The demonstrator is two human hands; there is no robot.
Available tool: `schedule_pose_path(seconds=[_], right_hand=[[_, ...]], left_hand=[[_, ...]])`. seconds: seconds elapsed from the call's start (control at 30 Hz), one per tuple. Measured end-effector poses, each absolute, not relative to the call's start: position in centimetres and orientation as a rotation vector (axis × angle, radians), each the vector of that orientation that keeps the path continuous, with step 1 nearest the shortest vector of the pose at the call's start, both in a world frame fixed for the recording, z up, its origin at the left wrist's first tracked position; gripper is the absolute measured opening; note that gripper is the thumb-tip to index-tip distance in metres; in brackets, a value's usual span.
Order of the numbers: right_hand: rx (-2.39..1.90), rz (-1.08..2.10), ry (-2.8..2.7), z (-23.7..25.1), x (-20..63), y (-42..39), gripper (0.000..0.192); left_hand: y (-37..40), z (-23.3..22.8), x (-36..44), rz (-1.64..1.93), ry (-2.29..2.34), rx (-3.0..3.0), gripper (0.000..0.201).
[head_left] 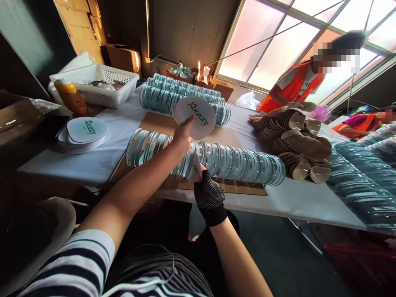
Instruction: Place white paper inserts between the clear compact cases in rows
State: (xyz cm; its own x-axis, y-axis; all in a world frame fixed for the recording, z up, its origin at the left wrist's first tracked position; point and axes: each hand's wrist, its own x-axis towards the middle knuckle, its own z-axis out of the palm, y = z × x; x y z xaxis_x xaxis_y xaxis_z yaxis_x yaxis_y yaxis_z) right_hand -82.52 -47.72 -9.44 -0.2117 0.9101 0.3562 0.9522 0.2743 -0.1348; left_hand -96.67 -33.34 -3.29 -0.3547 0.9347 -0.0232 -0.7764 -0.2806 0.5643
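At the near edge of the counter (pixel 102 163), w/ its white cloth, both hands work over a long row of clear round lids (pixel 216 161). The row lies on a brown card sheet (pixel 154 123) & runs close to the counter's front edge, so there is only a thin strip of bare cloth between the row & the drop. More room is open to the left of the row, up to a low pile of round labels (pixel 85 134).

The left hand (pixel 182 136) is bare & held up above the row. Its fingers are closed on a small stack of white round cards (pixel 194 115) that say "beauty". The stack sits just past the fingertips, tipped toward the camera.

The right hand (pixel 208 192) wears a black dotted glove. It pinches one white card (pixel 193 167) right at the row, & the card touches the lids there, just above the glove.

Behind, more lid rows (pixel 182 97) fill the back of the counter. A white basket (pixel 99 84) & an orange bottle (pixel 70 97) stand back left. Tan scoop-like pieces (pixel 293 140) are piled to the right, near a person in an orange vest (pixel 291 86).
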Motion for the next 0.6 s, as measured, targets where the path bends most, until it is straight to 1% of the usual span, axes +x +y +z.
schedule_pose_path(seconds=[0.17, 0.27, 0.33, 0.47, 0.53, 0.6], right_hand=[[-1.785, -0.145, -2.179, -9.7, -83.7, -45.7, 0.045], [-1.713, -0.078, -2.229, -10.1, -84.5, -44.8, 0.045], [-1.682, -0.065, -2.187, -10.5, -84.5, -44.6, 0.042], [-1.764, -0.04, -1.979, -11.3, -83.5, -44.3, 0.022], [-1.729, -0.005, -1.945, -11.5, -83.2, -44.0, 0.021], [-1.638, 0.056, -1.97, -11.6, -83.2, -43.5, 0.024]], left_hand=[[-33.6, -2.7, -96.7, 1.774, 0.635, 0.309, 0.044], [-33.6, -2.7, -96.7, 1.807, 0.61, 0.296, 0.039], [-33.5, -2.9, -96.9, 1.824, 0.594, 0.275, 0.038], [-33.4, -3.2, -97.4, 1.811, 0.563, 0.228, 0.036], [-33.4, -3.3, -97.5, 1.813, 0.552, 0.243, 0.035], [-33.3, -3.4, -97.4, 1.836, 0.541, 0.271, 0.035]])
